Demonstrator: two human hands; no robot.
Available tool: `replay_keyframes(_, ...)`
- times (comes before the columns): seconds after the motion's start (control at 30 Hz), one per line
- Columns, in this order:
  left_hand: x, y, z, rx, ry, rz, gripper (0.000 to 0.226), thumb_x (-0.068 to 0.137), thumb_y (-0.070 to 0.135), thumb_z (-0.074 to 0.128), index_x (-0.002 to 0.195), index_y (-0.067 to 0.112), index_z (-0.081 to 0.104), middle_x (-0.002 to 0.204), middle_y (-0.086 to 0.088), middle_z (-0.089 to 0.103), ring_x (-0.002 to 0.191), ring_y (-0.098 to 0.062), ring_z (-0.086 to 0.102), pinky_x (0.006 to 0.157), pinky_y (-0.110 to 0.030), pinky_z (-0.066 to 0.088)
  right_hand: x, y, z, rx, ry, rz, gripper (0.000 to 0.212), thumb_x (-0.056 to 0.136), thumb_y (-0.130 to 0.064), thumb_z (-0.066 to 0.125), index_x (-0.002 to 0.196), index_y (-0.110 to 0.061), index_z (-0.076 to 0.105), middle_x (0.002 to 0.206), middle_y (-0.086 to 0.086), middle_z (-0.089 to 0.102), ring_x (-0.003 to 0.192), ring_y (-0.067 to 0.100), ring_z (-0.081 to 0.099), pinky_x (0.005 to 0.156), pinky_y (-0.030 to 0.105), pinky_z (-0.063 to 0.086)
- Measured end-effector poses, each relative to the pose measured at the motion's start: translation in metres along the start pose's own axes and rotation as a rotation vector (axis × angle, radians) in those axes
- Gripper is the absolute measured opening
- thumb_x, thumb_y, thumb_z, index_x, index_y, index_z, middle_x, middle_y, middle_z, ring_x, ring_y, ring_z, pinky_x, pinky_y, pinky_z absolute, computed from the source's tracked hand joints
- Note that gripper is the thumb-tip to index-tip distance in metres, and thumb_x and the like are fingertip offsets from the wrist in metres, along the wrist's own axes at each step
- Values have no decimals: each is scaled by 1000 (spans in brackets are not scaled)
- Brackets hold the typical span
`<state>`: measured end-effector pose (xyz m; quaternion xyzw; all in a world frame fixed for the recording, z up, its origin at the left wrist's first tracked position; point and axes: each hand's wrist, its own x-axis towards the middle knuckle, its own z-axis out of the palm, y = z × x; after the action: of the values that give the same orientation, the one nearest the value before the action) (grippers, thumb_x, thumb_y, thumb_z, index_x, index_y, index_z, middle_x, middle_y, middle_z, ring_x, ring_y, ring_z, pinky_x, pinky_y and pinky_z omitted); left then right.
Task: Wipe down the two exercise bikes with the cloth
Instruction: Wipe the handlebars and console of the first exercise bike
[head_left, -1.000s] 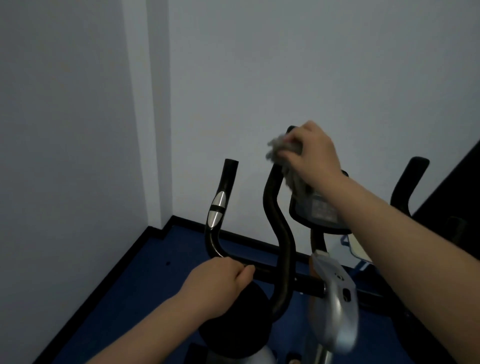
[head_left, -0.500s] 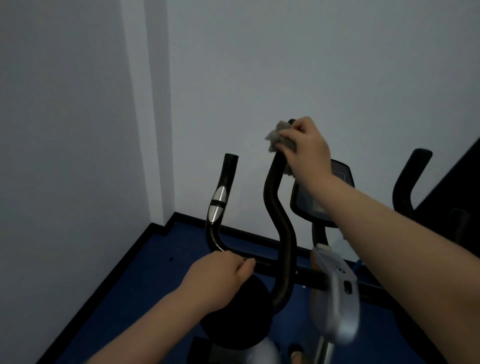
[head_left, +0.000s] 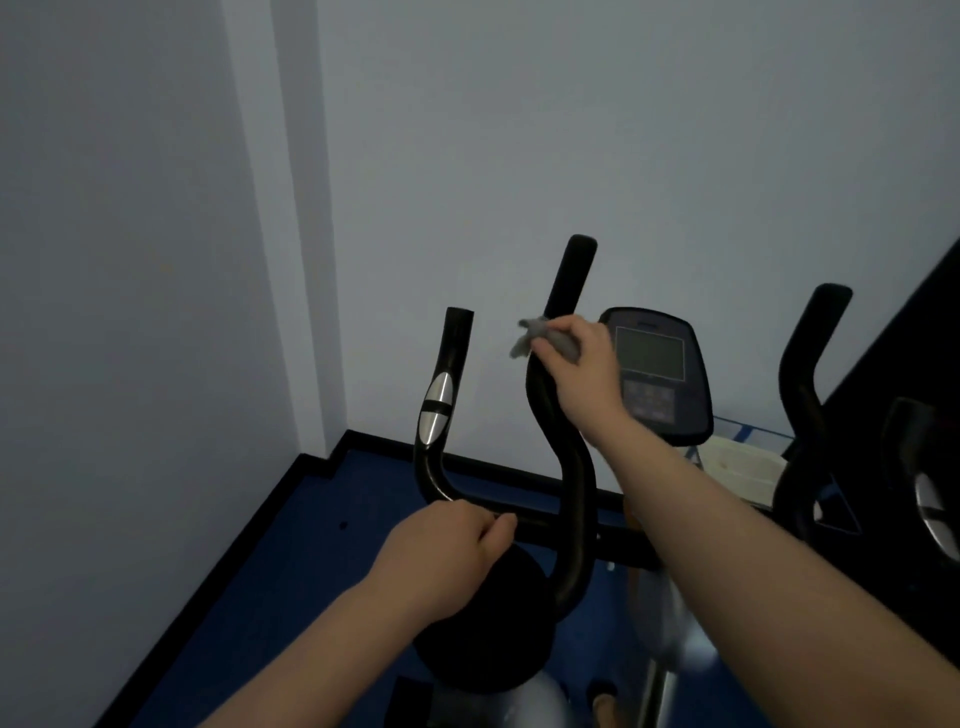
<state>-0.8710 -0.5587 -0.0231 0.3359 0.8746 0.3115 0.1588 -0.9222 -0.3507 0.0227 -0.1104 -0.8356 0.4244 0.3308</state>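
The grey cloth (head_left: 550, 340) is bunched in the right hand (head_left: 579, 371), which wraps it around the right handlebar (head_left: 566, 467) of the near exercise bike (head_left: 498, 613), partway up the bar's upright section and below its rounded black tip. A loose corner of the cloth sticks out to the left of the fingers, against the pale wall (head_left: 519, 130). The right hand's fingers are curled round both cloth and bar, with the back of the hand facing the camera and the forearm coming in from the lower right.

The left hand (head_left: 447, 551) grips the crossbar (head_left: 540, 527) low down, just where the left handlebar (head_left: 441, 405) bends into it; its fingers are curled over the bar and the thumb lies along the top. The left handlebar rises black and upright, with a silver sensor plate (head_left: 436, 408) set into its middle. Below the left hand a round black part of the bike shows, with a grey housing beneath it.

Behind the right hand stands the second exercise bike's console (head_left: 657, 374), a dark oval panel with a grey screen and a block of buttons under it. One of that bike's black handlebars (head_left: 802, 395) curves up at the right. A silver-grey frame post (head_left: 660, 623) runs down under the right forearm. The floor (head_left: 291, 561) is dark blue with a black skirting edge along the wall, which steps around a projecting corner at the left. A pale flat object lies on the floor near the wall behind the console; what it is cannot be told.
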Motion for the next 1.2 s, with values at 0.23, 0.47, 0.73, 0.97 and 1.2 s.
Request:
replay_keyframes(0.23, 0, 2, -1, 9, -8, 1, 48, 101, 44, 38, 64, 14, 49, 62, -1, 53, 56, -14, 51, 54, -30, 37, -27, -1, -37, 130, -149, 154, 3, 88, -15, 70, 89, -17, 69, 81, 3, 67, 71, 14, 64, 66, 28, 53)
replay_keyframes(0.47, -2, 1, -2, 43, 13, 25, 51, 101, 45, 37, 63, 14, 50, 58, 2, 50, 54, -14, 50, 55, -32, 38, -74, 14, -30, -72, 36, 102, 17, 90, -25, 68, 105, -31, 72, 87, -2, 60, 78, 4, 59, 72, 8, 43)
replay_keyframes(0.73, 3, 2, -3, 26, -22, 30, 51, 101, 43, 39, 60, 15, 49, 55, 3, 49, 49, -11, 47, 52, -30, 35, -78, -2, -38, -193, -11, 50, 20, 86, -23, 73, 106, -24, 73, 89, -10, 52, 80, -3, 52, 70, 5, 37)
replay_keyframes(0.97, -1, 0, -4, 27, 9, 77, 48, 101, 43, 36, 64, 16, 52, 60, 2, 55, 58, -16, 55, 59, -34, 42, -148, -5, -36, -187, 43, 32, 20, 83, -21, 74, 101, -31, 72, 95, -9, 51, 87, -1, 53, 74, 4, 41)
replay_keyframes(1.2, -1, -5, -4, -75, -2, 92, 49, 101, 40, 40, 60, 14, 44, 53, 4, 45, 46, -7, 41, 50, -26, 32, -125, -5, -29, -45, 254, 139, 16, 86, -17, 72, 101, -23, 70, 95, -2, 57, 84, -10, 55, 73, 4, 40)
